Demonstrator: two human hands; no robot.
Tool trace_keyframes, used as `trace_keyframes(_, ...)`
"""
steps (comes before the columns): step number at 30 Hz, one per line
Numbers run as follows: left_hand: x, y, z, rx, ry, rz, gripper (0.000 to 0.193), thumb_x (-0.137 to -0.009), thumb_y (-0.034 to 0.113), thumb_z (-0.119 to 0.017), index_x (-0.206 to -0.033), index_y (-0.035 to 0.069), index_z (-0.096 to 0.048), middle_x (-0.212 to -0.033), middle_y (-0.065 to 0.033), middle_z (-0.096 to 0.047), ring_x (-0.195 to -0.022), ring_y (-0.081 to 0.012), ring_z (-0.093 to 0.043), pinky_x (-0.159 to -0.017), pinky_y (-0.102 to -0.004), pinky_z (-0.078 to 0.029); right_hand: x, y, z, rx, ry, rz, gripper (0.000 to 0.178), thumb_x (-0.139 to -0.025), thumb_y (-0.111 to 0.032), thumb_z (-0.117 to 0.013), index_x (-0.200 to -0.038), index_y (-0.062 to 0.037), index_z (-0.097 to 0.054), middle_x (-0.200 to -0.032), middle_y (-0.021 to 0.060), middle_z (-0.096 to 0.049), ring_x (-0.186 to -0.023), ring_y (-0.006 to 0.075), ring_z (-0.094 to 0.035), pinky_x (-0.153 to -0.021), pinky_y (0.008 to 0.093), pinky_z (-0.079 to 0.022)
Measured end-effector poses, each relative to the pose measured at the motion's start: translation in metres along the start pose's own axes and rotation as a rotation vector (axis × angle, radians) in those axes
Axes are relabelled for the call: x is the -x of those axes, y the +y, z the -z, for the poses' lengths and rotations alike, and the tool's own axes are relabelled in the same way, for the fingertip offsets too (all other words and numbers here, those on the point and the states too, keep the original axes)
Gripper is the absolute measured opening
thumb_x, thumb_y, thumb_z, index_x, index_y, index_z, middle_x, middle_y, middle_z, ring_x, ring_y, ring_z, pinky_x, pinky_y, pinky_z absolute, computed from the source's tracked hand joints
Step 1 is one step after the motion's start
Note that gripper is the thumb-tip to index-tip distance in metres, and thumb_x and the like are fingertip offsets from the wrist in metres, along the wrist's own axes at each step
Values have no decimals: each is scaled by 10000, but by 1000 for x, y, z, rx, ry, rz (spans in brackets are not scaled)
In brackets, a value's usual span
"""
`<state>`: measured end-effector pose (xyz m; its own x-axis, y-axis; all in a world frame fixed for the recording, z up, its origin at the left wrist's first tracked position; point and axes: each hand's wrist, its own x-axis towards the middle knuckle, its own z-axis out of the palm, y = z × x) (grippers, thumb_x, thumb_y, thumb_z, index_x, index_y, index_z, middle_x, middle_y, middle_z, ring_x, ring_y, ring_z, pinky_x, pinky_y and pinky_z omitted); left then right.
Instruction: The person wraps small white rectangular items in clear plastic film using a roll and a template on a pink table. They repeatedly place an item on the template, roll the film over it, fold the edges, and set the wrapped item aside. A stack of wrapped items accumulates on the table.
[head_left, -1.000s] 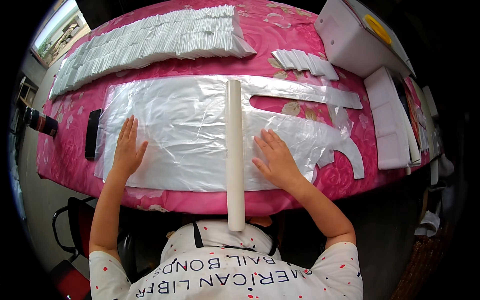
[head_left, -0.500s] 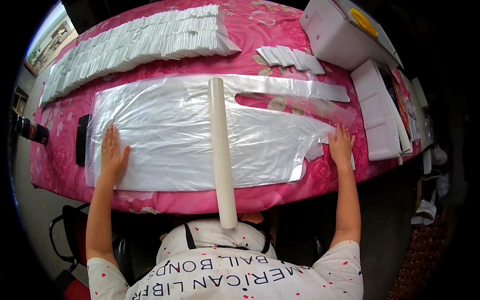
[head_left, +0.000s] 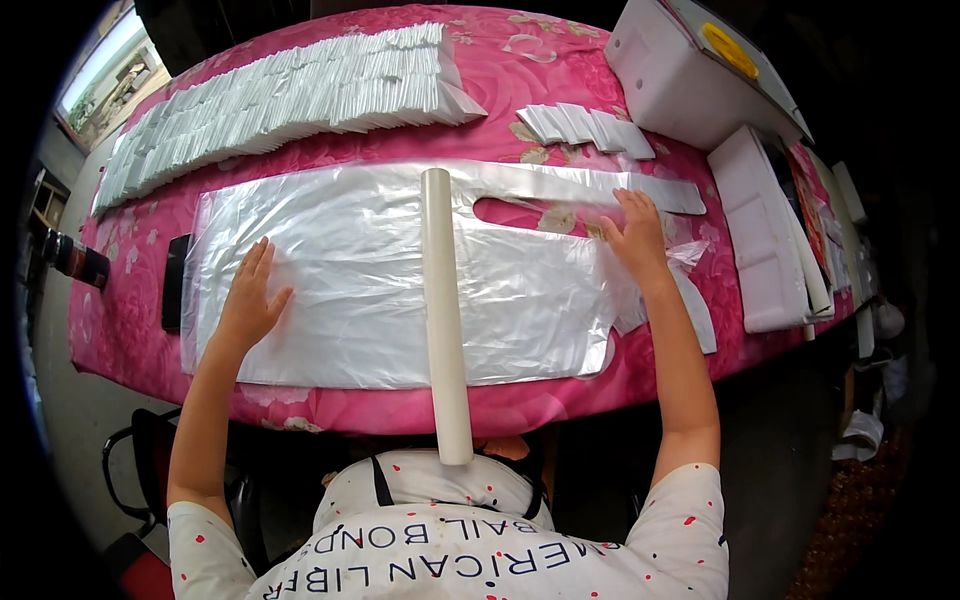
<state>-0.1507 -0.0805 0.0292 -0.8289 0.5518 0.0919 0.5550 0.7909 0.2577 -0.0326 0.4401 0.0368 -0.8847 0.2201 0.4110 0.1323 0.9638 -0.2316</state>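
Note:
A stack of thin white plastic bags with cut-out handles point(head_left: 330, 300) lies flat across the table. Over its middle rests a pale tube point(head_left: 440, 300), its near end sticking out past the table edge. My left hand point(head_left: 254, 300) lies flat on the left part of the bags, fingers stretched out and holding nothing. On the handle end at the right is my right hand point(head_left: 637, 235), fingers spread, next to the long opening between the handle strips. Crumpled plastic point(head_left: 685, 260) shows just right of that wrist.
Rows of folded white packets point(head_left: 280, 95) fill the far left; a smaller group point(head_left: 585, 130) lies far right. White foam boxes point(head_left: 670, 75) stand at the right. A black phone-like slab point(head_left: 174, 285) and a dark bottle point(head_left: 76, 258) are at the left. Pink floral cloth point(head_left: 120, 330) covers the table.
My right hand has moved left and away from me, from the tip of the near handle strip toward the opening. My left hand has slid slightly right. The handle-end plastic has shifted.

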Motion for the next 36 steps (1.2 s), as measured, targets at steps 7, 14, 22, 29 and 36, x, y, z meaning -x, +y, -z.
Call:
trace_keyframes(7, 1, 90, -9, 113, -112, -276, 690, -818, 253, -602, -1354, -46, -287, -1416, -211, -284, -1316, -352, -265, -1077, -406, -245, -63, 11, 1, -291, -452, -102, 256, -691, -155, -694, -893, -3, -649, -804, 140, -656, -779, 251, -623, -804, 364, -438)
trace_keyframes(14, -7, 155, -22, 307, -161, -472, 704, -828, 272, -594, -1378, -17, -262, -1445, -204, -229, -1338, -357, -225, -1084, -416, -230, -96, 47, 12, 317, -126, -145, 252, -702, -115, -663, -936, -25, -641, -911, 151, -642, -875, 297, -603, -800, 363, -456)
trace_keyframes(22, -6, 175, -35, 275, -157, -463, 699, -837, 317, -553, -1378, -16, -262, -1459, -221, -181, -1359, -371, -160, -1096, -425, -186, 19, -29, 4, -201, -234, 248, 374, -773, -160, -634, -1120, -37, -573, -1155, 150, -556, -1089, 313, -509, -949, 389, -390)
trace_keyframes(29, -6, 173, -36, 259, -149, -470, 713, -820, 299, -560, -1380, -21, -255, -1461, -224, -172, -1361, -373, -152, -1099, -423, -177, 83, 31, 10, 28, -181, 128, 515, -840, -320, -565, -1268, -48, -475, -1332, 161, -438, -1221, 324, -409, -1033, 407, -300)
trace_keyframes(36, -5, 172, -42, 268, -96, -476, 697, -821, 324, -557, -1366, -19, -288, -1458, -210, -192, -1353, -362, -179, -1087, -440, -199, 104, 65, 50, 50, -108, 81, 420, -778, -205, -636, -1158, -46, -556, -1245, 145, -521, -1152, 314, -479, -981, 393, -363)
